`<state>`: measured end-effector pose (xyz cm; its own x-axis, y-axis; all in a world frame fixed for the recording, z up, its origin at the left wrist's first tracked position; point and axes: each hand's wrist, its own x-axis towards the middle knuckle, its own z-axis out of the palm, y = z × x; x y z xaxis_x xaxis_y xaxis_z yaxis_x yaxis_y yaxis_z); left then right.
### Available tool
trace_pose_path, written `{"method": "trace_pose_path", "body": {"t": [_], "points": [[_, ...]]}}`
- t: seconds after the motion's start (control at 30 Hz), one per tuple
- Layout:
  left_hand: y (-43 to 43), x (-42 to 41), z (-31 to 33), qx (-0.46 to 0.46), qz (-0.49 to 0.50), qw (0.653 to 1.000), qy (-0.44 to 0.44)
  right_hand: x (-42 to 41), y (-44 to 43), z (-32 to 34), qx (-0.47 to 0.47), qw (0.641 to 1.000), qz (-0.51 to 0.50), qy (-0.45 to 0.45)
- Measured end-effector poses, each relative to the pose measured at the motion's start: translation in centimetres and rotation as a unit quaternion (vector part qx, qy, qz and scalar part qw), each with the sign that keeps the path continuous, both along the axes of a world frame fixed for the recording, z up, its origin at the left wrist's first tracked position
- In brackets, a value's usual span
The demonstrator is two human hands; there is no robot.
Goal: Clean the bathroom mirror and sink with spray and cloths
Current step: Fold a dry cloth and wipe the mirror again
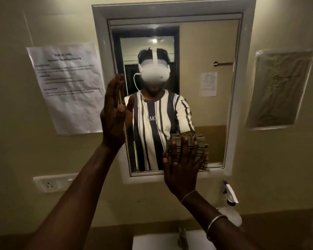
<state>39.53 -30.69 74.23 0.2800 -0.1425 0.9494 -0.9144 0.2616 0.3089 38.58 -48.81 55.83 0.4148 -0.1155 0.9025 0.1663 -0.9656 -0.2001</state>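
A white-framed mirror [211, 42] hangs on the wall ahead. My right hand [181, 166] presses a folded striped cloth [200, 139] flat against the glass near the mirror's lower right corner, fingers straight and spread. My left hand [114, 112] is raised with straight fingers, its edge against the mirror's left frame. A white spray bottle [230, 201] with a blue nozzle stands below the mirror's right corner. The white sink [152, 240] shows at the bottom edge, with a tap [182, 237] rising behind it.
A printed sheet [69, 87] is taped to the wall left of the mirror. A plastic-sleeved drawing [280, 89] hangs on the right. A white socket plate [52, 183] sits on the wall at lower left. The room is dim.
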Motion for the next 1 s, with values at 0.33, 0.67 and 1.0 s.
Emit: {"method": "trace_pose_path", "body": {"t": [0.33, 0.67, 1.0], "points": [[0.5, 0.7, -0.4, -0.013, 0.057, 0.998, 0.020, -0.1, 8.1, -1.0, -0.166, 0.981, 0.097, 0.022], [-0.2, 0.9, -0.3, -0.009, 0.069, 0.997, -0.029, 0.4, -0.7, -1.9, -0.373, 0.918, 0.134, -0.011], [-0.9, 0.1, 0.1, -0.011, 0.060, 0.996, -0.057, -0.8, -8.0, -5.3, -0.249, 0.966, 0.060, 0.033]]}}
